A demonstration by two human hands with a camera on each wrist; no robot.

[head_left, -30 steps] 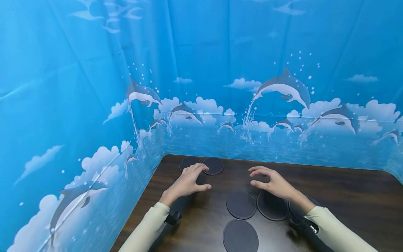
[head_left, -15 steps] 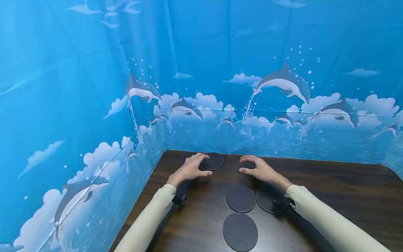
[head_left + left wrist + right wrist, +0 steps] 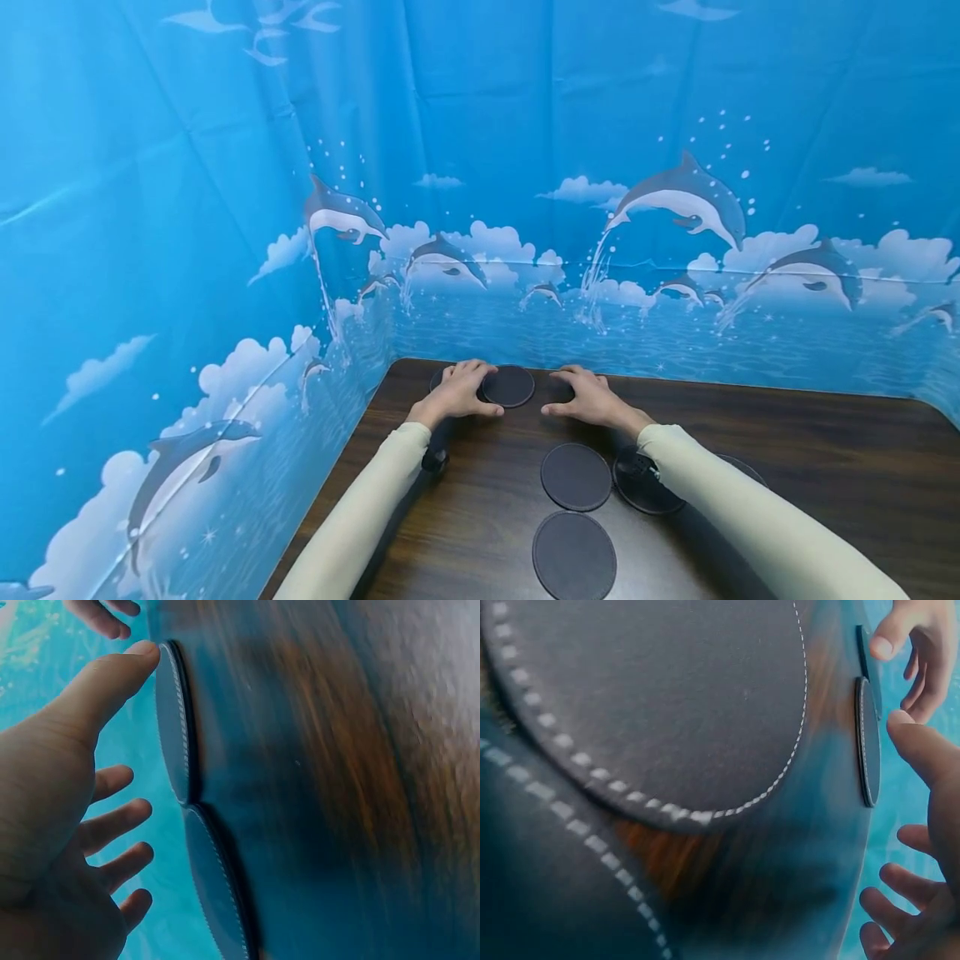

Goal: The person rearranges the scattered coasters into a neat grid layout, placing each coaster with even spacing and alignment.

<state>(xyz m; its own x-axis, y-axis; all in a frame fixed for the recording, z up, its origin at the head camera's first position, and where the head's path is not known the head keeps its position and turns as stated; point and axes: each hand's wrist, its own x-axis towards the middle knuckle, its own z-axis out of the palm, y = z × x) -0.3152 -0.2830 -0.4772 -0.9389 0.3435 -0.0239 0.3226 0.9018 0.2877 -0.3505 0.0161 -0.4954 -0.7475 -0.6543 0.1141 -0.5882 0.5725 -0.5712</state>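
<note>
Two dark round coasters with stitched rims lie side by side at the table's far left. The right one, the far coaster (image 3: pixel 508 387), shows whole; the left coaster (image 3: pixel 436 380) is mostly hidden behind my left hand (image 3: pixel 459 393). That hand hovers over the pair, fingers loosely bent and thumb spread, gripping nothing. My right hand (image 3: pixel 588 400) is just right of the far coaster, fingers relaxed, thumb toward it, apart from it. In the left wrist view, my left thumb (image 3: pixel 112 682) overlaps the edge of one coaster (image 3: pixel 174 724); whether it touches is unclear.
Nearer on the brown table (image 3: pixel 450 517) lie a middle coaster (image 3: pixel 576 477), a front coaster (image 3: pixel 573 556) and another coaster (image 3: pixel 637 487) partly under the right forearm. The edge of one more coaster (image 3: pixel 746 468) shows behind the sleeve. A blue dolphin-print curtain (image 3: pixel 480 167) borders the table's back and left.
My right hand has moved left and farther back, away from the middle coasters to beside the far pair. My left hand has shifted slightly farther back over its coaster.
</note>
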